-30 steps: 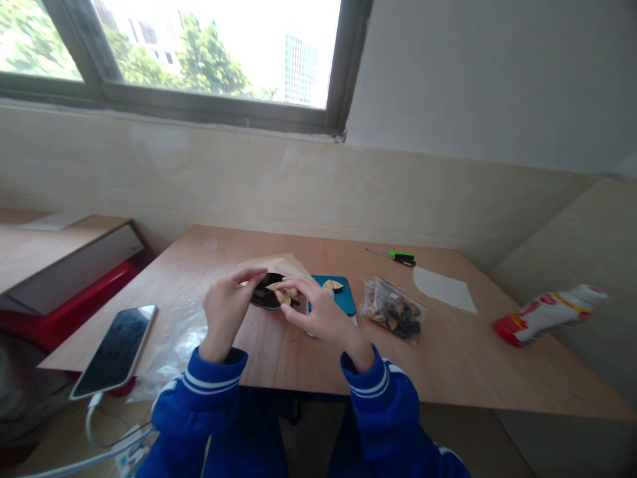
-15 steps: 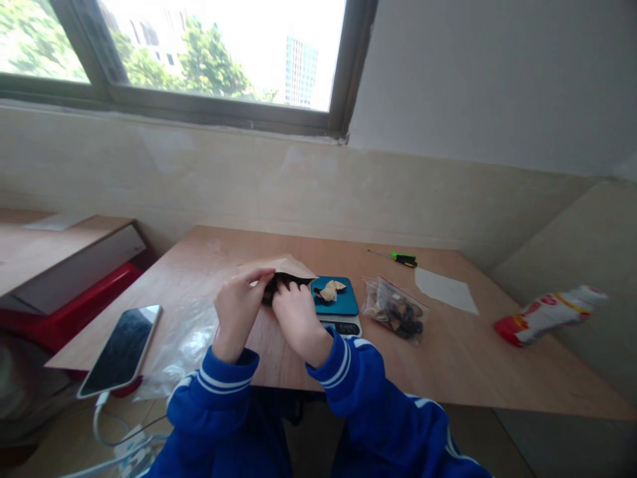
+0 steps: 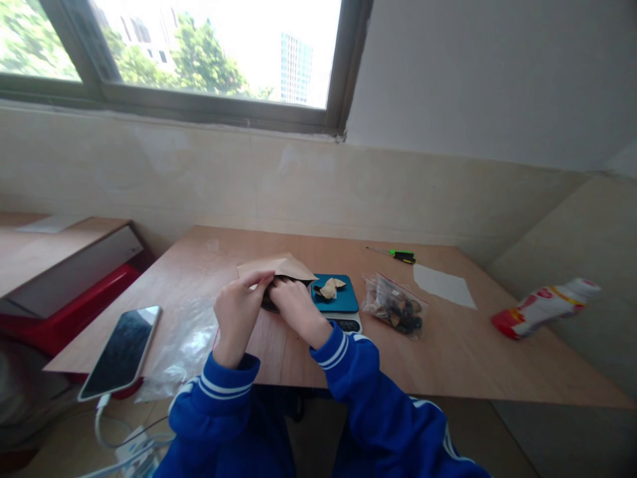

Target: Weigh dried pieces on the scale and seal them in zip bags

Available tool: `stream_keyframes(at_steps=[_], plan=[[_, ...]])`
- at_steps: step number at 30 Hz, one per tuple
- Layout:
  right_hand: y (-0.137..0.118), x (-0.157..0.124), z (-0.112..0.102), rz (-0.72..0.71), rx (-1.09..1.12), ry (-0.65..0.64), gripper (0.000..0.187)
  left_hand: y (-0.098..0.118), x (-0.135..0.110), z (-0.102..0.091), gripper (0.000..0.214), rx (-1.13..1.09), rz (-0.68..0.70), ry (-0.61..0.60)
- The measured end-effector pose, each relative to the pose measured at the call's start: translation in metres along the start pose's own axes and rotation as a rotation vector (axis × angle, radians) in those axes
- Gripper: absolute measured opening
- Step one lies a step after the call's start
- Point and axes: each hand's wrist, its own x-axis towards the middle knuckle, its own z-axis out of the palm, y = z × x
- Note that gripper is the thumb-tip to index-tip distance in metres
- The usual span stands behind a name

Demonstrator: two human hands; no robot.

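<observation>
Paper bag [image 3: 283, 265]: on the table [image 3: 448, 352], mouth open, beside the scale.
Scale [image 3: 350, 300]: bears pale dried pieces [image 3: 330, 288], now in plain view beyond the wrist.
Left hand [image 3: 241, 313]: thumb and fingers pinch the bag's rim.
Right hand [image 3: 297, 306]: inside the mouth; a second ago it held similar pieces outside (fingers hidden, so their grip I cannot tell).
Upshot: those pieces probably went inside too.
</observation>
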Motion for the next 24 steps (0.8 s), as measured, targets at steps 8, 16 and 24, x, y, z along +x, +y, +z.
stream_keyframes(at_steps=[8,16,24], plan=[[0.017,-0.036,-0.031,-0.014,0.092,0.093,0.020,0.003,0.004,-0.003,0.027,0.027,-0.036,0.020],[0.061,-0.060,-0.042,-0.030,0.548,0.213,0.010,0.005,0.004,-0.005,0.025,0.011,-0.053,0.032],[0.130,-0.118,-0.035,0.249,0.654,0.293,0.025,0.001,0.007,-0.006,0.025,0.018,-0.038,0.042]])
